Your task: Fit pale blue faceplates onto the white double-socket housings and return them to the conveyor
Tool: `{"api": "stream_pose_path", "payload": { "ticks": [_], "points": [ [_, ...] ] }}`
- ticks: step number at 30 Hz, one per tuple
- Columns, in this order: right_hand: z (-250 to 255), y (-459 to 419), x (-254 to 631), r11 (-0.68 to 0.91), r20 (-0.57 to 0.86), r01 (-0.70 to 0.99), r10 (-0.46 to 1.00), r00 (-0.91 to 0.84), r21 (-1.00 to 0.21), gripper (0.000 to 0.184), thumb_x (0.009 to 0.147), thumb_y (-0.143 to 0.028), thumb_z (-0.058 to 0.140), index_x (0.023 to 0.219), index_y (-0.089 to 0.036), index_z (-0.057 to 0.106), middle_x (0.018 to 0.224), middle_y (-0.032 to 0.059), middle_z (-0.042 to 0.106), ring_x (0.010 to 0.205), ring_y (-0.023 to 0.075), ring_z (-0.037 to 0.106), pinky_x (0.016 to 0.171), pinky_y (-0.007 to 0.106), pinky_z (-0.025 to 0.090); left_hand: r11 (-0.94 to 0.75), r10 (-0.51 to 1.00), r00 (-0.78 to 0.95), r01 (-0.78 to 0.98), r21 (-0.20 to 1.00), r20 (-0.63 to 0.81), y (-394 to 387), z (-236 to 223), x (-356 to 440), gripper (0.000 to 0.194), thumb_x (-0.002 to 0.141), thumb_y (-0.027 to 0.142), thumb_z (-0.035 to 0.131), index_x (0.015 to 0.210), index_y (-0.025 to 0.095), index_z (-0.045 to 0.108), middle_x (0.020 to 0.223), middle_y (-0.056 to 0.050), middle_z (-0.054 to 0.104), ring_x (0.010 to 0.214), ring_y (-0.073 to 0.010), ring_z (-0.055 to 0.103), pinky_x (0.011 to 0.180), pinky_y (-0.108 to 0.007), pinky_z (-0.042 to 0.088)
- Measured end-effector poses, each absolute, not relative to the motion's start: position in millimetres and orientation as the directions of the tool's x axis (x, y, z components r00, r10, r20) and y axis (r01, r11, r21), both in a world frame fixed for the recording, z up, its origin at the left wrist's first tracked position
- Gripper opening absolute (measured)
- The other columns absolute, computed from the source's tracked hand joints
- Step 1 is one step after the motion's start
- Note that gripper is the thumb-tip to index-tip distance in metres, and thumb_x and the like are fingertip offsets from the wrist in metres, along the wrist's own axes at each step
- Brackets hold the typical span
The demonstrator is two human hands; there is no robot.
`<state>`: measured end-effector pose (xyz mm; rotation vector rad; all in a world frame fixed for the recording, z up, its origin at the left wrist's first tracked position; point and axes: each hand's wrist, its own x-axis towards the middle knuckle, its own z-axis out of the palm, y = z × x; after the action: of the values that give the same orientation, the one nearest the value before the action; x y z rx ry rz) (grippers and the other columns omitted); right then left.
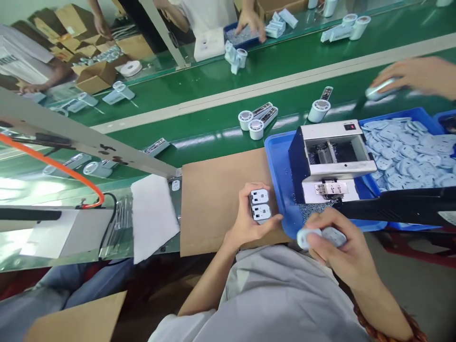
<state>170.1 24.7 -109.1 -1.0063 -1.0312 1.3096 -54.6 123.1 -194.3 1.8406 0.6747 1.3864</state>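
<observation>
Cardboard sheet (213, 199) beside blue tray (280, 171)

Beside the one white feeder machine (333, 161), which stands in one blue tray (280, 175), lies one brown cardboard sheet (217, 199). One blue bin of pale plastic covers (406, 152), too many to count, sits on its far side. Three white round-headed units (256, 121) stand on the green belt (213, 80) just beyond it. One socket piece (260, 205) shows two faces.
</observation>
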Motion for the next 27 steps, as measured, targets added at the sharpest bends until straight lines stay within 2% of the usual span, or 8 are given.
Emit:
{"api": "stream_pose_path", "payload": {
  "ticks": [5,9,13,16,19,21,23,27],
  "points": [
    [-108.8,85.4,131.7,0.046,0.037,-0.197,0.998,0.045,-0.979,0.035,0.114,-0.043,0.089,0.107,-0.018,0.066,0.103,0.0009,0.066,0.057,0.0055,0.055,0.051,0.018,0.047,-0.64,0.739,0.265,-0.013,0.769,0.619,119.7,-198.3,-48.0,0.091,0.105,0.036,0.096,0.173,0.032,0.034,0.144,-0.012,0.065,0.127,-0.0251,0.074,0.108,-0.046,0.067],
    [-100.1,114.5,128.8,-0.018,-0.012,-0.073,0.996,-0.083,-0.997,0.039,0.099,-0.042,0.101,0.098,-0.014,0.073,0.087,0.0017,0.061,0.065,0.0087,0.054,0.052,0.017,0.043,-0.706,0.679,0.283,0.0,0.708,0.677,122.3,-197.5,-46.4,0.103,0.106,0.026,0.094,0.176,0.037,0.018,0.15,-0.013,0.059,0.124,-0.0219,0.074,0.1,-0.044,0.071],
    [-94.1,118.3,125.7,-0.047,-0.045,-0.013,0.99,-0.132,-0.999,0.034,0.1,-0.039,0.097,0.095,-0.014,0.073,0.08,-0.0005,0.051,0.071,0.0083,0.052,0.063,0.015,0.044,-0.73,0.647,0.326,0.001,0.684,0.69,122.1,-197.8,-48.0,0.103,0.102,0.017,0.092,0.173,0.037,0.021,0.142,-0.011,0.059,0.133,-0.0264,0.072,0.098,-0.046,0.073],
    [-98.7,116.2,125.9,-0.068,-0.063,-0.023,0.985,-0.158,-0.997,0.037,0.097,-0.04,0.099,0.094,-0.015,0.072,0.081,0.0,0.052,0.072,0.0097,0.052,0.064,0.017,0.043,-0.715,0.651,0.34,-0.027,0.699,0.679,119.7,-200.3,-49.1,0.105,0.099,0.016,0.096,0.171,0.04,0.023,0.148,-0.011,0.057,0.132,-0.0254,0.074,0.102,-0.048,0.073],
    [-107.2,113.1,129.5,-0.052,-0.044,-0.064,0.991,-0.123,-0.997,0.036,0.103,-0.042,0.096,0.098,-0.016,0.071,0.084,0.0014,0.054,0.074,0.0114,0.051,0.064,0.02,0.043,-0.716,0.653,0.328,-0.026,0.697,0.683,121.1,-201.7,-48.5,0.097,0.1,0.018,0.095,0.165,0.042,0.028,0.154,-0.011,0.056,0.127,-0.0239,0.075,0.101,-0.047,0.071],
    [-110.3,110.2,134.6,-0.013,-0.004,-0.125,0.998,-0.068,-0.992,0.035,0.114,-0.048,0.08,0.102,-0.017,0.072,0.089,0.0039,0.054,0.077,0.0135,0.049,0.066,0.022,0.045,-0.728,0.647,0.32,-0.013,0.686,0.692,124.8,-201.5,-46.7,0.088,0.102,0.022,0.095,0.16,0.04,0.032,0.151,-0.012,0.059,0.125,-0.0248,0.073,0.098,-0.045,0.069],
    [-109.7,106.1,141.5,0.038,0.042,-0.208,0.999,-0.016,-0.977,0.038,0.116,-0.053,0.065,0.104,-0.018,0.074,0.094,0.0068,0.053,0.082,0.0165,0.049,0.072,0.025,0.05,-0.748,0.629,0.3,-0.015,0.663,0.717,129.0,-200.9,-43.5,0.08,0.103,0.027,0.096,0.154,0.038,0.035,0.147,-0.013,0.062,0.124,-0.0259,0.071,0.096,-0.045,0.067],
    [-102.4,91.8,151.1,0.106,0.105,-0.305,0.994,0.02,-0.946,0.019,0.112,-0.037,0.073,0.122,-0.028,0.085,0.103,0.0078,0.052,0.093,0.0173,0.055,0.086,0.027,0.058,-0.745,0.638,0.233,-0.055,0.665,0.734,132.2,-200.3,-35.7,0.07,0.102,0.02,0.09,0.145,0.037,0.037,0.143,-0.012,0.064,0.12,-0.0255,0.072,0.096,-0.047,0.066]
  ]
}}
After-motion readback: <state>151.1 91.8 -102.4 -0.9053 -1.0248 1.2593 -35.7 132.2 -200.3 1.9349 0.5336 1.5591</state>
